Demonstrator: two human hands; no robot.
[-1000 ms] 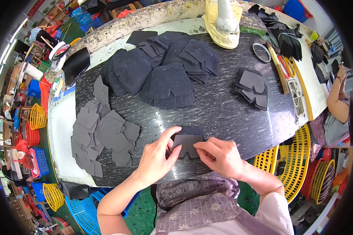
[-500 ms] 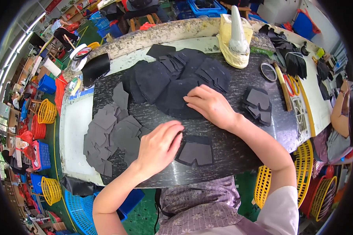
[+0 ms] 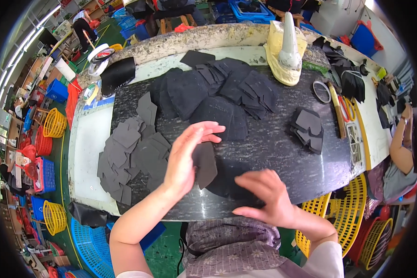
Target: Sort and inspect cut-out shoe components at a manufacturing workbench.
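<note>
My left hand (image 3: 183,157), fingers curled and thumb up, grips a flat dark grey cut piece (image 3: 206,166), which is tilted beside the palm. My right hand (image 3: 266,197), slightly blurred, has its fingers and thumb apart with nothing between them. It hovers at the right end of a black piece (image 3: 229,173) lying on the dark marbled board (image 3: 282,157); whether it touches is unclear. Beyond the hands lies a spread of black fabric-like pieces (image 3: 217,111). Left of my left hand is a heap of grey cut pieces (image 3: 125,148).
At the right lies a small stack of notched pieces (image 3: 308,127), with a tape ring (image 3: 321,91) and orange-handled scissors (image 3: 350,109) beyond. A pale horn-shaped stand (image 3: 289,51) rises at the back. Yellow baskets (image 3: 356,213) flank my right arm; another person's arm (image 3: 401,141) shows at the right.
My right hand has left the black spread and come down toward me. My left hand has risen slightly and now has a grey piece. The notched grey piece in front no longer shows.
</note>
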